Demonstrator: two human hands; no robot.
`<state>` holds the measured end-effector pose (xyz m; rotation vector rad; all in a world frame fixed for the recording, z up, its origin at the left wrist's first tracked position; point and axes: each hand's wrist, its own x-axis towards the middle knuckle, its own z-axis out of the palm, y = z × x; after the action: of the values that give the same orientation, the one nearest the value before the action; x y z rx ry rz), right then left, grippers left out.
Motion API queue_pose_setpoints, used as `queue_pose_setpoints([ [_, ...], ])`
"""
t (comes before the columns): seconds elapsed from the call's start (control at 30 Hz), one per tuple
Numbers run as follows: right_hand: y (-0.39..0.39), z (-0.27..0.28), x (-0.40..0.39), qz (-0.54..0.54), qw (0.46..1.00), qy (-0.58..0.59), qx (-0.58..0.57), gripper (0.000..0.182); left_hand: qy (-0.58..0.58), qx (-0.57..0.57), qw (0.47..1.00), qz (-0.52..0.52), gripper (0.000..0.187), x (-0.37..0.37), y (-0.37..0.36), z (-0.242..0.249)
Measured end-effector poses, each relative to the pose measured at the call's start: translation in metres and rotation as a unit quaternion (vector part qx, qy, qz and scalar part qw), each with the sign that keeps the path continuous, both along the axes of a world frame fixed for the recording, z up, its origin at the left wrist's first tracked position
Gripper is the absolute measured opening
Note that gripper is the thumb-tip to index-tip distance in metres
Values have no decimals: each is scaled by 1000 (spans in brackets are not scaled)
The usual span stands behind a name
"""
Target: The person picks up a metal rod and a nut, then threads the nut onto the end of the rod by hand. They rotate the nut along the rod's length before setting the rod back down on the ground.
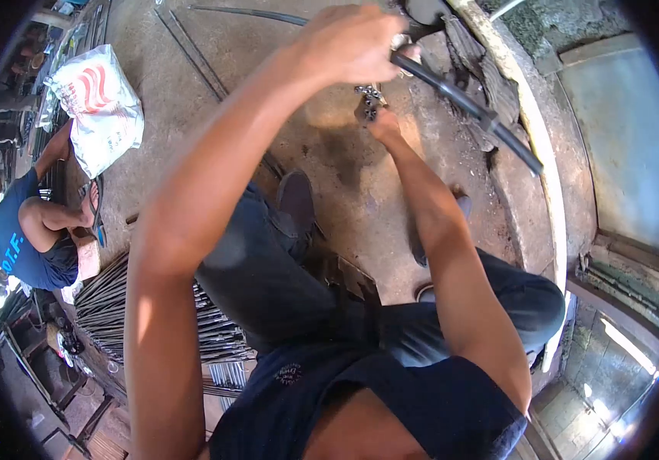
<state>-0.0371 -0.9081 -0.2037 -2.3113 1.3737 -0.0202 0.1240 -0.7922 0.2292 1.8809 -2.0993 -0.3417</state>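
Observation:
My left hand (356,46) is closed round a long black rod (452,90), raised at the top centre. Its thick end, with a collar, points down to the right. A thinner dark rod (253,13) runs leftwards from behind the same hand; whether it is the same piece I cannot tell. Lower and slightly to the right, my right hand (382,124) is closed on a cluster of small shiny metal pieces (371,100) over the concrete floor. The exact shape of these pieces is too small to make out.
At the left, a person (26,230) in a blue shirt sits beside a white sack (103,111). A large pile of thin rods (214,330) lies left of my legs. Two thin rods (191,57) rest on the floor. A pale pole (540,146) stretches along the right.

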Motion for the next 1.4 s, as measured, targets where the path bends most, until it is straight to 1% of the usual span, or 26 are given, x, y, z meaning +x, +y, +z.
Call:
queue_pose_setpoints([
  [0.03,2,15,14,-35,997,47,58,60,-33,-11,999,28,32,-8,-7,-13],
  [0.07,3,15,27,-29,997,43,63,60,-38,-6,999,33,32,-5,-13,-22],
  [0.13,-5,-24,44,-69,997,-25,20,58,-32,-5,999,7,41,-7,-10,-19],
  [0.17,-7,-51,51,-59,993,-3,-104,48,-33,-15,999,10,39,-6,-13,-25],
  [0.2,-9,-50,62,-58,993,-9,-103,48,-39,-14,999,12,39,-6,-14,-22],
  [0.27,-18,-43,72,-110,988,-102,-27,44,-26,2,999,20,30,-9,-12,-15],
  [0.37,-32,-28,83,-186,951,-232,87,39,-44,4,999,11,30,-7,-10,-17],
  [0.43,-42,-12,78,-235,908,-309,155,36,-45,13,999,5,30,-8,-10,-17],
  [0.47,-24,-6,75,-259,883,-345,186,34,-40,16,999,5,33,-7,-8,-19],
  [0.5,3,8,68,-282,853,-382,217,33,-34,18,999,5,37,-6,-7,-20],
  [0.6,19,35,37,-339,752,-484,293,28,-29,-8,999,16,37,-6,-3,-24],
  [0.63,22,37,23,-282,688,-560,365,12,-13,-23,1000,10,40,-5,-3,-23],
  [0.67,24,39,11,-283,691,-563,355,12,-10,-31,999,4,40,-4,-4,-21],
  [0.73,50,96,-16,-315,572,-642,402,16,-18,25,999,19,41,-4,-6,-20],
  [0.8,59,150,-39,-284,547,-708,346,14,-8,3,1000,13,43,1,-3,-25],
  [0.83,63,193,-47,-277,562,-710,321,15,-13,-21,999,20,44,1,0,-21],
  [0.87,56,226,-63,-217,616,-689,313,14,-18,-47,998,28,45,3,3,-17],
  [0.93,63,299,-74,-141,624,-732,233,25,-14,-47,998,37,45,7,9,-13],
  [1.0,83,373,-90,-93,750,-640,136,29,14,-96,994,57,42,12,20,-6],
  [1.07,104,421,-100,14,759,-651,18,31,18,-136,989,59,39,20,28,-8],
  [1.13,122,454,-112,72,783,-615,-60,30,31,-167,983,65,38,26,34,-4],
  [1.17,133,469,-116,77,784,-613,-65,30,33,-174,982,66,38,28,37,0],
  [1.23,158,492,-119,101,825,-529,-172,29,51,-167,981,82,37,28,49,13],
  [1.33,180,498,-107,103,810,-552,-171,28,53,-126,984,114,36,28,56,20],
  [1.37,180,499,-106,123,812,-529,-213,28,51,-129,984,116,36,29,56,19],
  [1.4,183,502,-103,125,810,-531,-214,28,54,-139,983,109,36,31,55,15],
])
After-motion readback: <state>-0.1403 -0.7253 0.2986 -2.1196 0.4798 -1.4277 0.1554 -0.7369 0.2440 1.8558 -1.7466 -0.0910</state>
